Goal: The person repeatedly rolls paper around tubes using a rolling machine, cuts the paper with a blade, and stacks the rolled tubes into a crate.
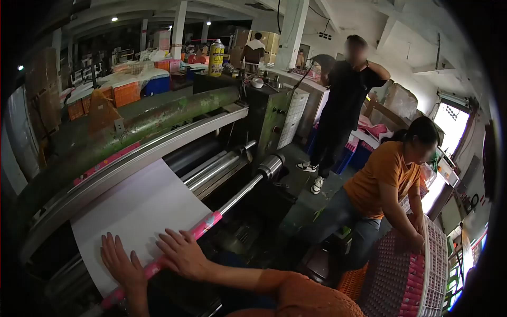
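Note:
A wide white sheet [137,203] slopes down from the machine to a thin pink printed roll [210,224] on a metal shaft [243,194]. My left hand [124,262] rests on the sheet's lower part by the roll, fingers stretched out. Farther right, my right hand [183,254] lies across the roll and the sheet's lower edge with its fingers spread. Neither hand grips anything. My forearms and hands cover part of the roll.
The green machine [174,113] with its metal rollers [214,171] spans the space ahead. A spray can [216,58] stands on top. At right, a person in an orange shirt [388,174] bends over a stacked crate [433,264]. Another person in black [343,95] stands behind.

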Tool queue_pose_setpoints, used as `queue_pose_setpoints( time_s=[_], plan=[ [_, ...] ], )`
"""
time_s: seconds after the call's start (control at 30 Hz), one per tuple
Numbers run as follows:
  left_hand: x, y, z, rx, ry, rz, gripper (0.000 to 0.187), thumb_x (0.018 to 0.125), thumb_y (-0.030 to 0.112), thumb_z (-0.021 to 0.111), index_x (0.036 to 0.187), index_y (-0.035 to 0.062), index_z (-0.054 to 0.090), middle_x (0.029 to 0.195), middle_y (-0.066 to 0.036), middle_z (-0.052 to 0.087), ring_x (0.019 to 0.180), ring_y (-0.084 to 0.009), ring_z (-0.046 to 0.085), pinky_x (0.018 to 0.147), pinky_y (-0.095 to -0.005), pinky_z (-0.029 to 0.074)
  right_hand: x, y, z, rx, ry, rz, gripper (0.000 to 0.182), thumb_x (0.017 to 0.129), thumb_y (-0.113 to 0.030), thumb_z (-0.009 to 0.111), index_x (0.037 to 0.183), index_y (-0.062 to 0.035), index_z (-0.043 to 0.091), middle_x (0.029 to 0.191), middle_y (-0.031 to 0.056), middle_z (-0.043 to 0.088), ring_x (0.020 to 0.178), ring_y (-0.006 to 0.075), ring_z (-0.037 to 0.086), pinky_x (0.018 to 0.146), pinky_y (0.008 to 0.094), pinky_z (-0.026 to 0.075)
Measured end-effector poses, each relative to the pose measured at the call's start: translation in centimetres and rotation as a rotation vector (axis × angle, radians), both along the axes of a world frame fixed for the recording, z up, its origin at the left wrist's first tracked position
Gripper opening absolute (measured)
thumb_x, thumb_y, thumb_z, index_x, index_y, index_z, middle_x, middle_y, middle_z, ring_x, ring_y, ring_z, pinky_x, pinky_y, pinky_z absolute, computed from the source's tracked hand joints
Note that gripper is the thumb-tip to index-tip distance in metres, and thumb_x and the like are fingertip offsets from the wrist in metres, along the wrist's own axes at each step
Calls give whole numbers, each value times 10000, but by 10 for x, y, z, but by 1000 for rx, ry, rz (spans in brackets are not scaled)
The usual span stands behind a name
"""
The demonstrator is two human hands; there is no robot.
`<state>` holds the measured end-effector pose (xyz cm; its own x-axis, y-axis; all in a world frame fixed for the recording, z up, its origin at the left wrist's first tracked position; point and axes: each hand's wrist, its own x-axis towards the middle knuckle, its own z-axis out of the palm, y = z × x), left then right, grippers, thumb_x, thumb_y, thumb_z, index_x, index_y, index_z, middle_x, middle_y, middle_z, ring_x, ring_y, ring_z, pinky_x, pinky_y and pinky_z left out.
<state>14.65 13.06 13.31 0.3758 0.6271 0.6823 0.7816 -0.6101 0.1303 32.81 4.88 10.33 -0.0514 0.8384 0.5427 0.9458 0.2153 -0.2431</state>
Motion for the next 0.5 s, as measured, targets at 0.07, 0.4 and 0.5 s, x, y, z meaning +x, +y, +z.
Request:
queue_pose_setpoints(
  time_s=[0.07, 0.4, 0.5],
  plan=[
    [-9, -15, -12, 124, -35, -101, 467, 913, 240, 509, 1301, -13, 448, 1407, -223, 413, 1333, -418, 360, 1092, -580, 259, -1, -3, -5, 10, -19, -32, 530, 898, -385, 553, 1340, -100, 488, 1418, 136, 441, 1353, 297, 364, 1092, 511, 255],
    [-66, -113, -162, -556, 75, -19, 385, 853, 249, 613, 1154, 14, 566, 1308, -183, 508, 1295, -351, 397, 1080, -566, 280, 40, 111, 87, 479, 92, -58, 224, 817, -130, 668, 1020, -40, 639, 981, 153, 657, 921, 360, 610, 789, 427, 477],
    [-77, -112, -174, -618, 241, 15, 386, 864, 285, 597, 1142, 17, 587, 1317, -173, 510, 1311, -339, 383, 1079, -551, 282, 41, 124, 148, 463, 197, -232, 186, 893, -228, 614, 892, -44, 642, 780, 151, 653, 721, 358, 630, 651, 417, 489]
  ],
)
